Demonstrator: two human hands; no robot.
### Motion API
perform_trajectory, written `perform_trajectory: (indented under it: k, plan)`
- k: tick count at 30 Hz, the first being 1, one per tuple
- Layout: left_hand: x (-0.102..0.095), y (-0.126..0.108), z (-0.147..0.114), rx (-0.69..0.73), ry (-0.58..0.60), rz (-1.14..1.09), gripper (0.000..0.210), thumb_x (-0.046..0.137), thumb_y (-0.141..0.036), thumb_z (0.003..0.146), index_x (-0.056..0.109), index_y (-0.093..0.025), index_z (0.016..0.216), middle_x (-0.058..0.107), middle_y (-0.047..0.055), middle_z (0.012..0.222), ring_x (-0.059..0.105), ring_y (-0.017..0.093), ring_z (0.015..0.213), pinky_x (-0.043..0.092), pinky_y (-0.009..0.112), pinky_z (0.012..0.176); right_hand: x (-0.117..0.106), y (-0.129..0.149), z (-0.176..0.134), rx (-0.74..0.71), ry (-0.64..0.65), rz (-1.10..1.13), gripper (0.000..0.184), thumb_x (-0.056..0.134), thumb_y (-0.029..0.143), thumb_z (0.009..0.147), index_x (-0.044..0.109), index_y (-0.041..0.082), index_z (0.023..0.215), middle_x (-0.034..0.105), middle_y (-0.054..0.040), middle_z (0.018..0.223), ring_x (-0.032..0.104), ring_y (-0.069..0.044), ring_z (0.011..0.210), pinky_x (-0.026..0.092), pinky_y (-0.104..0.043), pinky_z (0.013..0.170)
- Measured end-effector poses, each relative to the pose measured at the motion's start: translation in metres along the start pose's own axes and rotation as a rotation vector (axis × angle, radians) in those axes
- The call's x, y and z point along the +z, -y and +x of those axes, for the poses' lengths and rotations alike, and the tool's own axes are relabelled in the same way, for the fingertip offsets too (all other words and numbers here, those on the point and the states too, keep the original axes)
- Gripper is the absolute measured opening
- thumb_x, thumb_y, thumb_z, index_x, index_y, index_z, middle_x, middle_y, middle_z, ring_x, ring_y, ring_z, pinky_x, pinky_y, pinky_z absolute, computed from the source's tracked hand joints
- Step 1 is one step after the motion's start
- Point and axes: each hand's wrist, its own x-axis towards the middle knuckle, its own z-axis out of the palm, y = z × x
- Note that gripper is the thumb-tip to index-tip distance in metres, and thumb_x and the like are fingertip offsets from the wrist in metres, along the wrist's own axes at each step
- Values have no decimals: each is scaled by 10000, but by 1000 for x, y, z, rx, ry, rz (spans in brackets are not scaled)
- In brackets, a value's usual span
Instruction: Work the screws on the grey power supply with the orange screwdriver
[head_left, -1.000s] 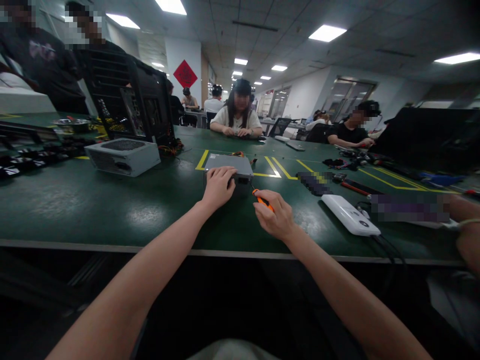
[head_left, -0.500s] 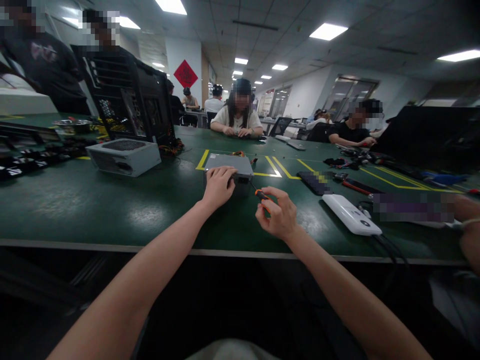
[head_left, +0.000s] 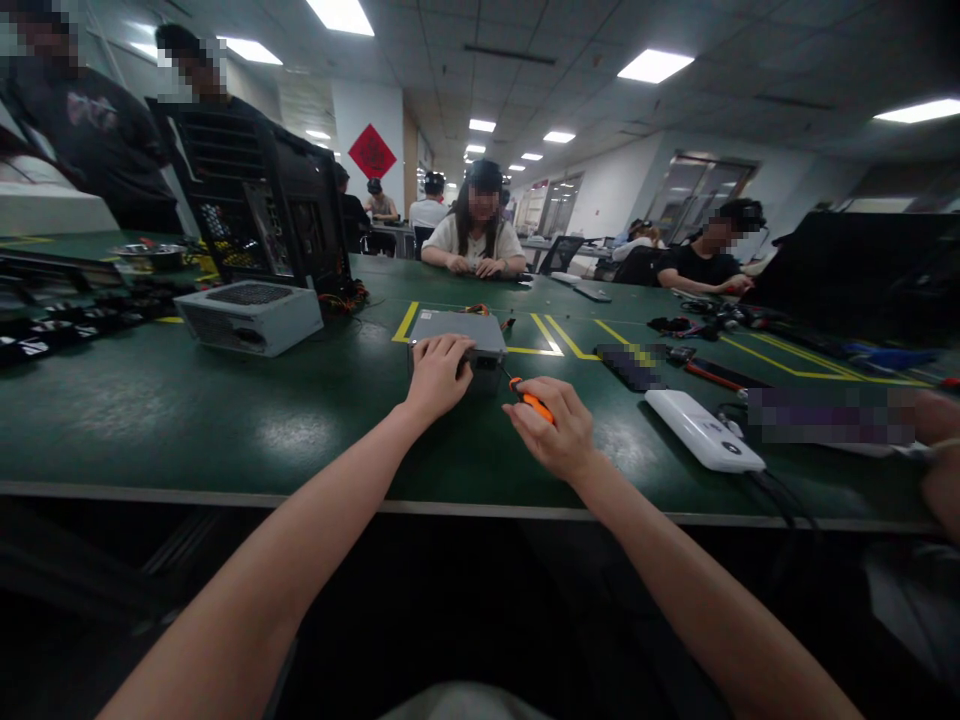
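- Head view: your right hand is closed around the orange-handled screwdriver, shaft angled at the grey metal box; tip contact is too small to tell
- Your left hand lies over the box's near edge; I cannot tell whether it clamps or merely steadies
- The tip could skid if you push aslant or the box turns
- The box sits just ahead-left of your screwdriver grip, beneath your left fingers
- Farther left: a second grey box
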Motion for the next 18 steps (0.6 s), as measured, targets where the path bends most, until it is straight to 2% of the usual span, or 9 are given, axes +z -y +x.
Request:
perform_trajectory:
  k: [5,10,14,18]
  plan:
    - [0,0,0,7,-9,-2,302,452,-174,805,538,-240,1087,582,32,1155,486,211,1081,277,379,943,1,0,-3,17,29,45,319,537,91,758,423,237,1019,510,-95,1126,521,-188,1053,524,-321,762]
    - [0,0,0,0,-4,-2,302,448,-176,805,537,-241,1086,579,37,1151,481,218,1084,278,383,941,0,0,-3,2,5,17,307,588,122,750,442,248,990,549,-68,1052,548,-179,989,516,-315,751]
    - [0,-1,0,-8,7,9,304,456,-191,804,533,-241,1093,574,45,1149,477,228,1083,278,392,938,1,1,-3,18,2,34,337,555,82,745,422,225,1020,524,-105,1133,536,-184,1043,518,-303,753]
    - [1,-1,0,-8,-6,30,293,475,-217,800,532,-234,1087,576,50,1134,476,234,1076,281,392,930,1,2,-1,8,3,27,288,600,150,751,435,252,964,548,-65,1072,532,-198,1034,509,-354,773]
